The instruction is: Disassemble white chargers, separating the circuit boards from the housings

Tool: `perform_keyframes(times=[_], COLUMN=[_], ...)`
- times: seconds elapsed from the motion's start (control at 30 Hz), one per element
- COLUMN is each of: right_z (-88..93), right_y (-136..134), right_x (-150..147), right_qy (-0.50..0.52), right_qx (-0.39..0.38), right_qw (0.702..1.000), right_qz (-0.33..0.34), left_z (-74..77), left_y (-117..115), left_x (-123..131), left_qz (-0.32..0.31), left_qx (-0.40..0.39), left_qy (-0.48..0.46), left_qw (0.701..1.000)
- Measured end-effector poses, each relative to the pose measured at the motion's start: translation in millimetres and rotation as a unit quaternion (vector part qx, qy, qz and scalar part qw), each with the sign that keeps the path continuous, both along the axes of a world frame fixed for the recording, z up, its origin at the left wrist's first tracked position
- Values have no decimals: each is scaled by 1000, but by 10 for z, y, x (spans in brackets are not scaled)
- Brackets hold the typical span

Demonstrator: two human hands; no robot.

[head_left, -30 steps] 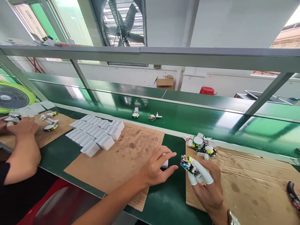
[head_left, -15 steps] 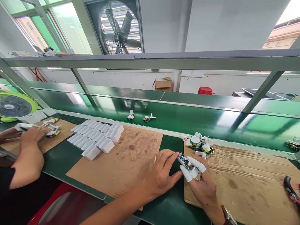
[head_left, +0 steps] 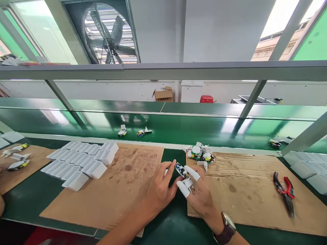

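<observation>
A small circuit board (head_left: 180,169) with a white plug-like part (head_left: 188,183) attached is between my two hands, over the gap between two cardboard sheets. My right hand (head_left: 203,199), with white finger cots on two fingers, pinches the white part; thin metal pins stick out near its palm. My left hand (head_left: 159,187) closes in from the other side, its fingertips at the board's left end. A bit of something white shows behind its fingers, too small to name. Just beyond my right hand lies a pile of white-and-green circuit assemblies (head_left: 200,152).
White trays (head_left: 76,180) stand in rows on the left cardboard (head_left: 133,190). Red-and-black pliers (head_left: 286,194) lie on the right cardboard (head_left: 230,207). More white trays (head_left: 310,166) are at far right. Small assemblies (head_left: 122,130) sit on the green surface behind. A metal post (head_left: 305,132) rises at right.
The view has swung to the right, bringing the whole pliers and right-hand trays into sight; the co-worker's hands have left it. My hands still hold the board, at a slightly changed tilt.
</observation>
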State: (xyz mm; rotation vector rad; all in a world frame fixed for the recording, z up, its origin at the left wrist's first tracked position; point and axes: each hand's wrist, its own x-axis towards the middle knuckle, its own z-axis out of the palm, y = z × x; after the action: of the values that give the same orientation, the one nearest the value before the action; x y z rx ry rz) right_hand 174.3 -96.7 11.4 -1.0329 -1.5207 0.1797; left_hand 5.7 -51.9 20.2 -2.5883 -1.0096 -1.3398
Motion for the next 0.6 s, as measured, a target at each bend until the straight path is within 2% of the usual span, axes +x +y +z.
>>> perform_keyframes(times=[0.17, 0.37, 0.43, 0.5, 0.57, 0.6], right_z=[-10, -22, -2, 43, 109, 146], right_y=[18, 30, 27, 11, -6, -11], right_x=[-25, -23, -17, -8, 25, 62], right_qy=[15, 22, 24, 27, 30, 29], right_qx=[-2, 6, 17, 23, 15, 10], right_qw=[1000, 1000, 1000, 999, 999, 999], right_qz=[-26, -12, -3, 15, 25, 22], left_z=[3, -33, -34, -18, 4, 8], left_y=[15, 63, 126, 219, 343, 415], left_x=[-21, 11, 23, 15, -26, -59], left_qz=[-12, -11, -27, -39, -53, -69], left_qx=[-4, -11, -52, -128, -230, -285], left_qy=[32, -4, -38, -102, -197, -250], left_qw=[999, 1000, 998, 986, 952, 923])
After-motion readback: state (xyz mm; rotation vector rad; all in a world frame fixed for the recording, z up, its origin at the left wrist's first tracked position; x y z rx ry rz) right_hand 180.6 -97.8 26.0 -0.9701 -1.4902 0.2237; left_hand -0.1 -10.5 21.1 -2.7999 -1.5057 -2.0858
